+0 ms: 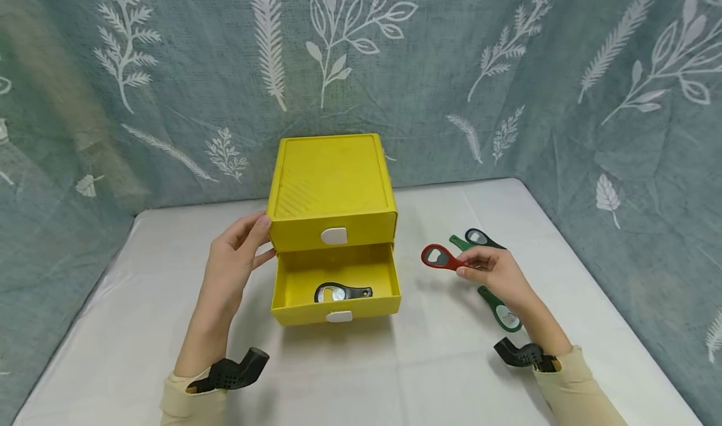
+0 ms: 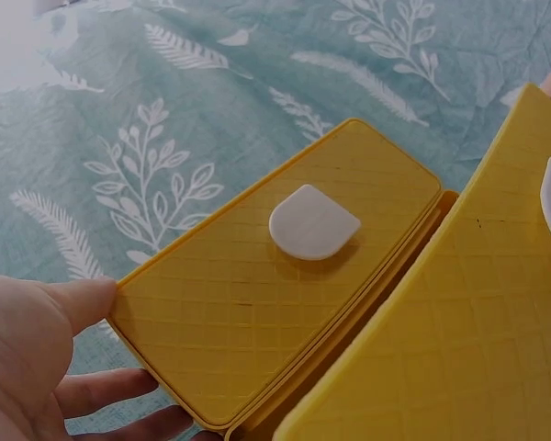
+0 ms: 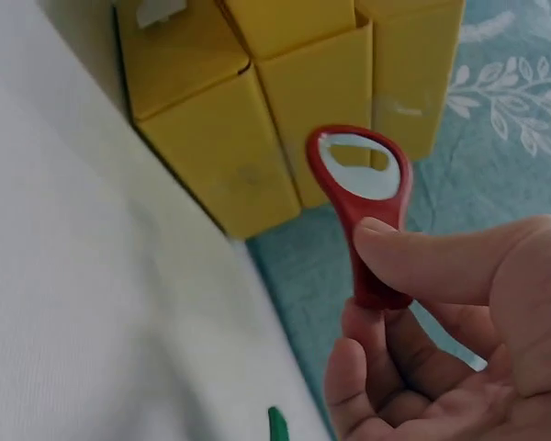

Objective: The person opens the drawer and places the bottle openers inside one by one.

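Observation:
A yellow two-drawer box (image 1: pixel 333 175) stands on the table, its lower drawer (image 1: pixel 293 275) pulled out. Inside that drawer lies a black bottle opener (image 1: pixel 358 292) with a metal head. My left hand (image 1: pixel 232 257) touches the box's left side, thumb at the upper front corner and straight fingers along the side edge. The upper drawer (image 2: pixel 211 312) is closed in the left wrist view. Between thumb and fingers, my right hand (image 1: pixel 496 272) pinches a red bottle opener (image 3: pixel 378 216) by its handle, metal head pointing toward the box.
Around the right hand on the white-covered table (image 1: pixel 440 363) lie a second black bottle opener (image 1: pixel 489 240), a green one (image 1: pixel 459 242) partly behind the red one, and another green opener (image 1: pixel 496 304). A leaf-patterned curtain (image 1: pixel 214 69) hangs behind and at the sides.

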`<state>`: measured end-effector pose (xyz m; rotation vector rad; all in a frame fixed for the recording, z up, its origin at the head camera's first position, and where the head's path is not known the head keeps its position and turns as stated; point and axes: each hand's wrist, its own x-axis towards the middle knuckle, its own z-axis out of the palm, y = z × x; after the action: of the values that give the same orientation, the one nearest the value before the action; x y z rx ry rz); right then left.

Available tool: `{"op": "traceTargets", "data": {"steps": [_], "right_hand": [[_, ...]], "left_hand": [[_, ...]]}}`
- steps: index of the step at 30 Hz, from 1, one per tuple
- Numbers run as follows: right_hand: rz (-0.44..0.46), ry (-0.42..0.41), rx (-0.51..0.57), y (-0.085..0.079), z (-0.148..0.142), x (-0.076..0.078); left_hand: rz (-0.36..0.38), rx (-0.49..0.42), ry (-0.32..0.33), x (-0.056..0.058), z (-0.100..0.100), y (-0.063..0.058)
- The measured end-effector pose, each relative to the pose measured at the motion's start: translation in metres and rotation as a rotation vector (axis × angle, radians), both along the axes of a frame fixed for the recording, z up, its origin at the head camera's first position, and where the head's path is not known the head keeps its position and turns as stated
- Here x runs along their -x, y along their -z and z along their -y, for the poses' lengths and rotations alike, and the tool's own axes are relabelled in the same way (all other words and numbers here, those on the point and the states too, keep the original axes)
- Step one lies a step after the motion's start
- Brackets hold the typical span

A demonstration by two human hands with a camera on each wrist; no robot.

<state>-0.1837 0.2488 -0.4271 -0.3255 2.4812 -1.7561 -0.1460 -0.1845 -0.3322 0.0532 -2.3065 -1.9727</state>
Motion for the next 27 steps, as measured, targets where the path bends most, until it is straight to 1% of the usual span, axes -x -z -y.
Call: {"op": "traceTargets", "data": {"steps": [4, 9, 12, 14, 18, 22, 27], "right_hand": [[-0.017, 0.018, 0.081, -0.012, 0.005, -0.005], [-0.059, 0.044, 0.194, -0.030, 0.016, -0.017], [-0.085, 0.035, 0.239, -0.041, 0.028, -0.024], [-0.088, 0.019, 0.245, -0.049, 0.036, -0.028], [-0.081, -0.051, 0.238, -0.061, 0.057, -0.033], [-0.086, -0.124, 0.240, -0.069, 0.077, -0.032], [-0.085, -0.166, 0.231, -0.074, 0.095, -0.027]], "left_hand": [[-0.002, 0.008, -0.005, -0.001, 0.000, -0.004], [0.002, 0.006, -0.009, 0.000, -0.002, -0.004], [0.005, -0.004, -0.008, 0.001, -0.003, -0.004], [0.006, -0.012, -0.007, 0.000, -0.003, -0.004], [0.004, -0.009, -0.011, 0.000, -0.003, -0.004], [0.000, 0.001, -0.017, -0.002, -0.002, -0.004], [-0.003, 0.001, -0.013, -0.001, -0.002, -0.004]]}}
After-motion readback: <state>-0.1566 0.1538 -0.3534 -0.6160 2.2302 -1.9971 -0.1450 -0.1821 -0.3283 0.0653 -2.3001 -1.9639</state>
